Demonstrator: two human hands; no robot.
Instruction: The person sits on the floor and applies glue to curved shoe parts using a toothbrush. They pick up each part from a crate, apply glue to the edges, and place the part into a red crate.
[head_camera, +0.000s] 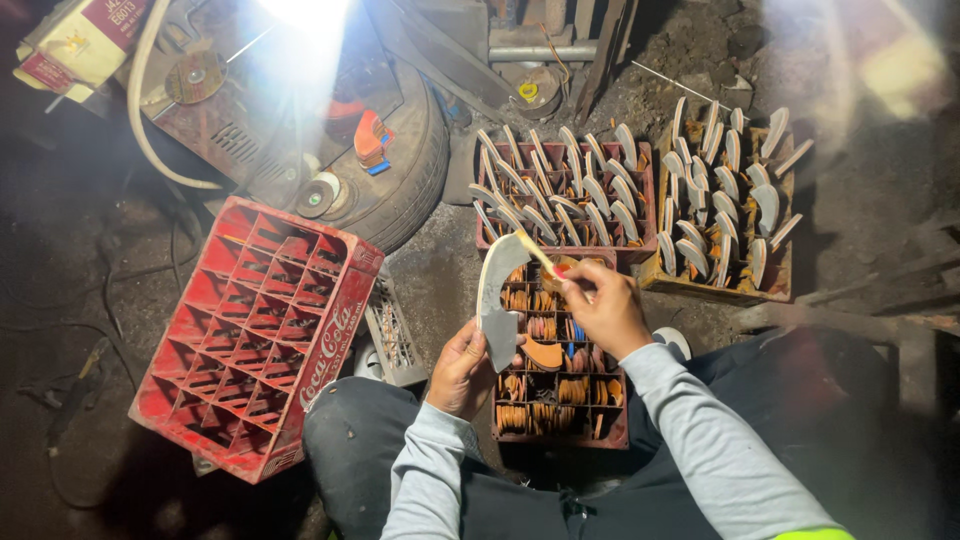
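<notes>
Above the dark red compartment crate (560, 400), the left hand (462, 370) grips a curved grey metal blade (495, 295); the right hand (605, 310) pinches a thin pale stick (535, 252) against it. Glare hides the blade's tip.

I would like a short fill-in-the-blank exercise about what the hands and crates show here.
1. The left hand holds a curved metal ____.
2. The right hand holds a thin ____ against it.
3. The tilted crate on the left is ____ in colour.

Missing words: blade; stick; red
</notes>
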